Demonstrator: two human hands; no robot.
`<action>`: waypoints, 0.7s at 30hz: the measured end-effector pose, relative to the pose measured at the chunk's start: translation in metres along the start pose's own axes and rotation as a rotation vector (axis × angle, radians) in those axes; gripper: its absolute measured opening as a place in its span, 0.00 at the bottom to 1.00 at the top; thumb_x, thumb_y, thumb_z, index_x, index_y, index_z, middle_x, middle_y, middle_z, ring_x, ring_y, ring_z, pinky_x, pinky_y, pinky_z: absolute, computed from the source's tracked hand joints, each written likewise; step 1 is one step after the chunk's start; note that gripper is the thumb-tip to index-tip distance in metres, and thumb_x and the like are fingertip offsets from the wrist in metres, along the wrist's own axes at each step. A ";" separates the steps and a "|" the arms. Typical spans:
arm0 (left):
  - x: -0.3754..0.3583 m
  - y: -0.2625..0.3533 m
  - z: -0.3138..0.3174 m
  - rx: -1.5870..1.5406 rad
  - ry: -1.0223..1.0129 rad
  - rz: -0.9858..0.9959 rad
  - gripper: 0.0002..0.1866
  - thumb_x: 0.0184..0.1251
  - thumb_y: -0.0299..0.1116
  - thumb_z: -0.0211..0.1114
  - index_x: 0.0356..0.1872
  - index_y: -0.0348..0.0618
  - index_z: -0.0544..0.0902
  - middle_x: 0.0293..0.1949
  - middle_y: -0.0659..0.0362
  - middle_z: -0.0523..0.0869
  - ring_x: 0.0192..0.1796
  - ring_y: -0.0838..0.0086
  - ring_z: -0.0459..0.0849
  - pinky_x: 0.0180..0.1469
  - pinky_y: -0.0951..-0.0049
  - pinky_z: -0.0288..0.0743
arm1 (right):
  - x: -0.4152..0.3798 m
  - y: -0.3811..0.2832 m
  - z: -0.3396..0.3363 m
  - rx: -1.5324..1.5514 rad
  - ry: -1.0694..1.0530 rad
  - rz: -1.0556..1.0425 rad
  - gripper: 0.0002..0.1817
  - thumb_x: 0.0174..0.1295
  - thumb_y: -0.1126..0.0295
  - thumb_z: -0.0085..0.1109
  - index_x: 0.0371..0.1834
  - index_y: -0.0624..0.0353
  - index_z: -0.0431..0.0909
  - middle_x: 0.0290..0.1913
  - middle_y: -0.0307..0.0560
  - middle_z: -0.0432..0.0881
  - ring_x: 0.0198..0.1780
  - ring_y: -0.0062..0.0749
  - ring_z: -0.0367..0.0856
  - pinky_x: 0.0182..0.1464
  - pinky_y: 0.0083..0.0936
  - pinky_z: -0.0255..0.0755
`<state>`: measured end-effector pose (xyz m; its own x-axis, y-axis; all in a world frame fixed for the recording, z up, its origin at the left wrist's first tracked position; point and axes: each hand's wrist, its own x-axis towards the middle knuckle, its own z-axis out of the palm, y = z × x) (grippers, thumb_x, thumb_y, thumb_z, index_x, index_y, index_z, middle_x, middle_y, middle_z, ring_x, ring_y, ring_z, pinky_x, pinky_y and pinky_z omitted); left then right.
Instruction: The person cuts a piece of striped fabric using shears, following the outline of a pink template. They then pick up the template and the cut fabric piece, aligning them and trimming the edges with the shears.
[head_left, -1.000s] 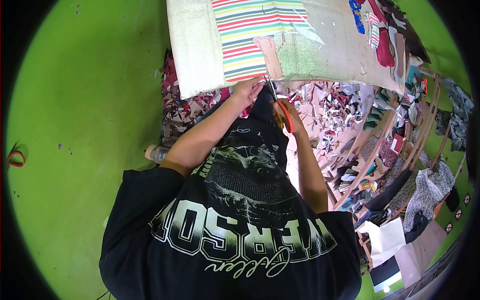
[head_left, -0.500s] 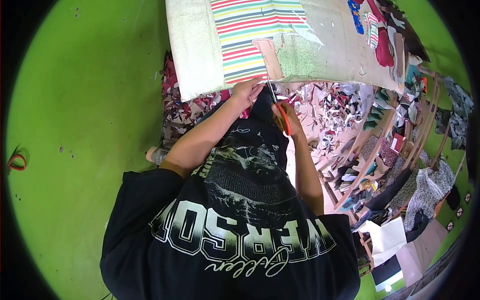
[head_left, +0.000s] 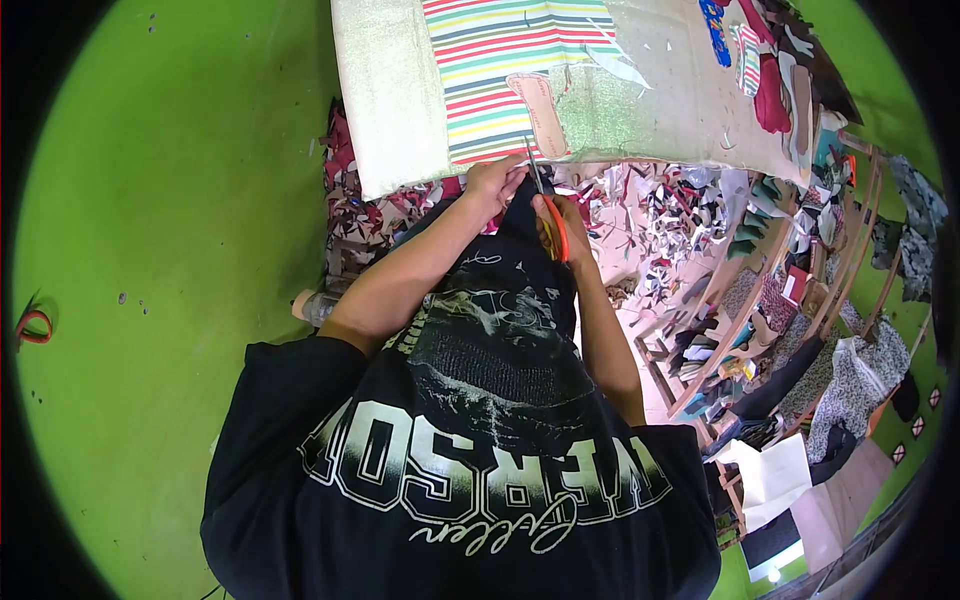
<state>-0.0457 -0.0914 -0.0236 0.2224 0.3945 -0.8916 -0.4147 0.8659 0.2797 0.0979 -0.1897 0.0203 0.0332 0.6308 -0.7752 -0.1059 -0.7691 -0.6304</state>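
My left hand [head_left: 492, 184] is closed at the near edge of a striped fabric [head_left: 485, 120], its fingertips pinching that edge. Orange-handled scissors [head_left: 556, 232] are in my right hand [head_left: 572, 225], their blades pointing away from me. The blade tips lie over the fabric edge, just right of my left fingertips; how far the blades are apart is hard to see. Right beside the blades, a pinkish sole-shaped piece [head_left: 540, 115] with small red print lies partly over the stripes.
The fabric rests on a pale work table [head_left: 390, 120]. Thin white offcuts [head_left: 618, 68] and a maroon piece [head_left: 769, 95] lie on it. Scraps [head_left: 670, 215] cover the floor below. A wooden rack [head_left: 735, 315] holds materials at right. More scissors [head_left: 35, 324] are at far left.
My right hand and the scissors have shifted slightly left. The blades now lean further left, with their tips farther over the striped fabric. My left hand stays almost in place.
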 end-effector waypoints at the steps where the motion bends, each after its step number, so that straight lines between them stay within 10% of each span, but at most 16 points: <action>1: -0.001 0.001 0.001 0.007 0.002 -0.002 0.09 0.66 0.26 0.71 0.45 0.40 0.84 0.41 0.59 0.88 0.41 0.77 0.87 0.42 0.83 0.84 | -0.001 0.000 0.001 -0.005 0.010 0.009 0.28 0.63 0.40 0.65 0.37 0.57 0.74 0.21 0.35 0.73 0.17 0.18 0.71 0.18 0.17 0.64; 21: -0.004 0.005 0.001 -0.046 0.013 0.019 0.11 0.62 0.26 0.74 0.43 0.38 0.83 0.36 0.60 0.87 0.35 0.77 0.86 0.41 0.84 0.83 | 0.001 -0.017 0.010 -0.214 0.101 -0.077 0.32 0.63 0.37 0.63 0.35 0.61 0.77 0.19 0.37 0.75 0.18 0.20 0.73 0.21 0.18 0.66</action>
<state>-0.0477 -0.0886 -0.0184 0.2028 0.4069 -0.8907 -0.4592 0.8429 0.2805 0.0894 -0.1750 0.0303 0.1337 0.6830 -0.7180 0.1131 -0.7303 -0.6737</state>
